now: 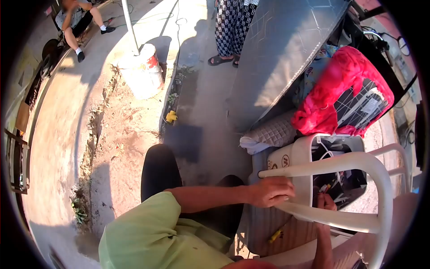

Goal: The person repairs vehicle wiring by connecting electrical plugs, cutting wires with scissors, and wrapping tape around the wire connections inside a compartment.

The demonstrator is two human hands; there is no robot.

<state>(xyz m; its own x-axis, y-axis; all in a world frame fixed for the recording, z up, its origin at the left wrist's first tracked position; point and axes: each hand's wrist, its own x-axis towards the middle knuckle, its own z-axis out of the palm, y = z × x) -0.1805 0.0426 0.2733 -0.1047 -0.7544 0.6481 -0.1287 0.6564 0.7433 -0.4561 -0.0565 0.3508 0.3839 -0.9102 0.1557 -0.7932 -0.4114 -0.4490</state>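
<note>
My left hand (pixel 271 192) is closed, with curled fingers beside the lower slat of a white plastic chair (pixel 378 193); what it may hold is hidden. Behind that slat, my right hand (pixel 326 201) reaches into the open side of a cream housing (pixel 290 157). Its fingers are pinched together near small coloured wires, and the thing between them is too small to name. White cable and dark parts show inside the housing. Below my hands, a yellow-handled tool (pixel 276 235) lies on a brown slatted surface (pixel 291 240).
A quilted roll (pixel 273 131) and pink cloth over a wire guard (pixel 324 94) lie beyond the housing. A large grey sheet (pixel 277 54) slants behind. One person stands near it; another sits at upper left. A white bucket (pixel 142 74) holds a pole.
</note>
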